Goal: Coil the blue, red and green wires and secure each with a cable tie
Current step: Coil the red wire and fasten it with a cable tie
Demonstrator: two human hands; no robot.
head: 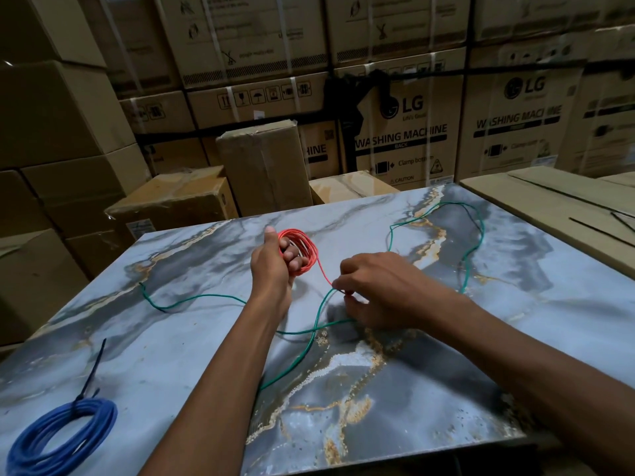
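Three wires: blue done, red in hand, green loose.
Blue wire (60,432): coiled, cinched with a black cable tie (90,377), near-left corner of the tabletop (446,389).
Red wire (302,250): light, springy coil gripped by the left hand (271,266), fingers through the loops; the tail end is pinched in the right hand (374,290).
Handling: likely to spring open if released; hold it across all the turns.
Green wire (476,231): limp, sprawled across the tabletop, passing under the hands.
Spare ties (599,230): on the carton at right.
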